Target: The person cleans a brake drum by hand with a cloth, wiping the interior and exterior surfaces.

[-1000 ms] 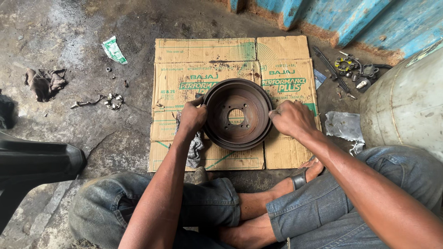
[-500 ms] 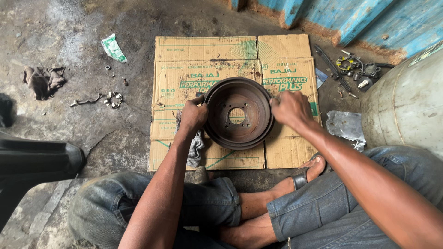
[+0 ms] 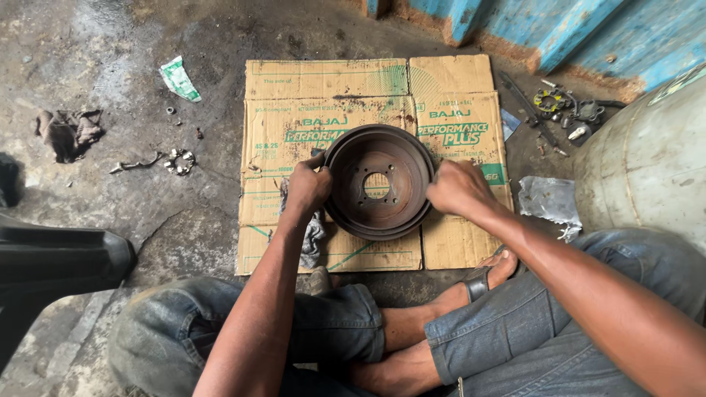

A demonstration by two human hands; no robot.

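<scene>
Rusty brake drum [image 3: 379, 184] on cardboard [image 3: 323, 95], left hand [image 3: 307, 187], right hand [image 3: 457, 187], fingers clamped on its rim

Flattened cardboard [image 3: 323, 81], crumpled rag [image 3: 68, 131] (far left), green wrapper [image 3: 179, 78], grey tank [image 3: 647, 165]

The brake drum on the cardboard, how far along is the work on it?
Done: the brake drum is off and lies open side up on the cardboard. In hand: the left hand and right hand grip its opposite rims, a rag below the left. Left: rust still coats the inside.
</scene>
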